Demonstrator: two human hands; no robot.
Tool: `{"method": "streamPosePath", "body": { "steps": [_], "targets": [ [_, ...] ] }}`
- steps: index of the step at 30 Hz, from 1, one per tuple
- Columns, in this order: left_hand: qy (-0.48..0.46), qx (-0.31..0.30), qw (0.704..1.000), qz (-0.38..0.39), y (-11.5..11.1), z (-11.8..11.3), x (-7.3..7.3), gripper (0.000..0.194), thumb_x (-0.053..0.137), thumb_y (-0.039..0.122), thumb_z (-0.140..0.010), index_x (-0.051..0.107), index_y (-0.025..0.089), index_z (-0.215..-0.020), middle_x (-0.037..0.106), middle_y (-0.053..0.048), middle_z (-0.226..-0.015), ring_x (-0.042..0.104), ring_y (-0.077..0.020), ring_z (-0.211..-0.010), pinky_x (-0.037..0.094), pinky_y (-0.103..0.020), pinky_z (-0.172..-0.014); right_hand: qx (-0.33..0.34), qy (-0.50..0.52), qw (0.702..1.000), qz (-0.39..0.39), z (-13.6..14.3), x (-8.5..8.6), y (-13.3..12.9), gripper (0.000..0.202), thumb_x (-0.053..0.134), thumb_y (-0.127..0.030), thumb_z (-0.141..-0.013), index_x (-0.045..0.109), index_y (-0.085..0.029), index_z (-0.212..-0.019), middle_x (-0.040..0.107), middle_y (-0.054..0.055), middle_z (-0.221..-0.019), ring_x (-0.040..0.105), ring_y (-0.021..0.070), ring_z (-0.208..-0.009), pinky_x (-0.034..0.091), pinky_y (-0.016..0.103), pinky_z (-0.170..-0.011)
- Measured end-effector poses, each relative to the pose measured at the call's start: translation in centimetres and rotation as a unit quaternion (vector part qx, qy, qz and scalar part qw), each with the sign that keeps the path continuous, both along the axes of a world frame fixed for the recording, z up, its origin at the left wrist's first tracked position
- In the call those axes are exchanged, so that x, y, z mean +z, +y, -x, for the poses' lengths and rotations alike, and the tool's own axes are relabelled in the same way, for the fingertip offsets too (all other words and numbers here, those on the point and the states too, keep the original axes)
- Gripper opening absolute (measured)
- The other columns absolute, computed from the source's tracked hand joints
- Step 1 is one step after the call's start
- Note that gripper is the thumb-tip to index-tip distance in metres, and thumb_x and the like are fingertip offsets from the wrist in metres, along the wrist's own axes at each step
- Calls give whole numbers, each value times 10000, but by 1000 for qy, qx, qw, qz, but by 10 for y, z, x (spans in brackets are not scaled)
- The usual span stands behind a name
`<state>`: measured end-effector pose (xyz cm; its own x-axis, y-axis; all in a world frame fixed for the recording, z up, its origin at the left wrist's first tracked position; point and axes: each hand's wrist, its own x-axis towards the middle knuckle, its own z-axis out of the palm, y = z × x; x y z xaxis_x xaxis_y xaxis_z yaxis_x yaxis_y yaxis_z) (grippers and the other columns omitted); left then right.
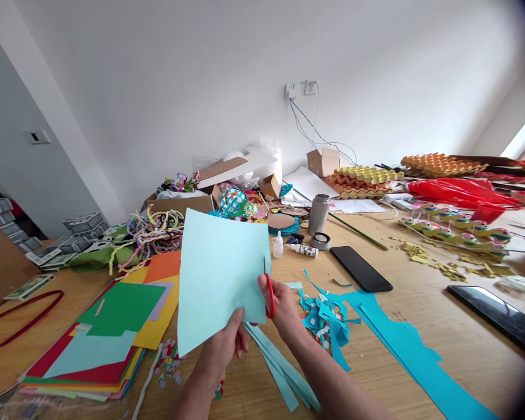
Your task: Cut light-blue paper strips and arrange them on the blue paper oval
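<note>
A large pale blue sheet of paper [221, 274] is held up in front of me. My left hand [230, 338] grips its lower edge, the thumb on the near face. Red-handled scissors [269, 296] are in my right hand [284, 306], their blades pointing up along the sheet's right side. Below the hands, several cut pale blue strips [280, 367] lie on the wooden table [376, 373], partly under my right forearm. Blue paper scraps [328, 321] are piled right of my right hand.
Stacked coloured paper [122, 306] lies left, near pipe cleaners [153, 230]. Beyond the sheet stand a glue bottle [278, 245] and a grey flask [318, 214]. Two phones [361, 268], a long blue paper piece [424, 356] and egg trays [459, 230] are on the right.
</note>
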<state>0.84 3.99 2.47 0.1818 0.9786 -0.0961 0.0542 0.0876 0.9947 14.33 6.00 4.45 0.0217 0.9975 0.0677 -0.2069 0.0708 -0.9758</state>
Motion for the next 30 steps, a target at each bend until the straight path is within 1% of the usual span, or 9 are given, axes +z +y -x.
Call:
{"method": "streamPosePath", "body": {
  "steps": [6,11,16,22,27,30],
  "targets": [
    [0,0,1000,4,1,0,-3,561,524,662,-734,601,161,-494,476,2,-360,378,-91,-328,283,-226,-358,-6,-10,1000,1,-1,1,0,555,497,-706,-780,455,-197,-562,501,-24,-388,468,116,-312,342,216,-319],
    [0,0,1000,6,0,0,-2,558,525,652,-739,583,166,-469,479,-4,-363,373,-91,-329,281,-231,-362,-12,-3,1000,7,0,0,0,556,500,-718,-766,451,-202,-566,506,-21,-389,471,121,-310,356,225,-319],
    [3,-2,1000,0,0,1,-2,579,516,627,-766,510,179,-398,477,-11,-366,377,-87,-337,291,-231,-377,-9,-12,1000,-11,0,1,0,568,481,-717,-778,456,-199,-546,487,-26,-373,455,117,-294,369,230,-320],
    [6,-4,1000,7,0,0,-2,568,512,640,-750,538,181,-416,475,-9,-361,369,-88,-328,278,-231,-370,-22,-19,1000,0,-3,-4,4,579,496,-746,-743,461,-195,-569,493,-24,-401,451,109,-328,345,218,-324],
    [14,-5,1000,7,0,-2,-3,586,512,654,-743,540,176,-406,471,-13,-357,372,-87,-326,281,-233,-372,-26,-34,999,-1,-8,-5,6,623,498,-793,-687,540,-176,-606,526,-4,-416,488,132,-362,343,227,-334],
    [8,-5,1000,7,0,-2,-5,576,515,660,-742,571,166,-452,477,-7,-362,371,-85,-326,279,-226,-367,-29,-40,999,2,-10,-3,6,643,487,-809,-670,572,-172,-630,538,3,-416,509,147,-378,342,231,-337]
  ]
}}
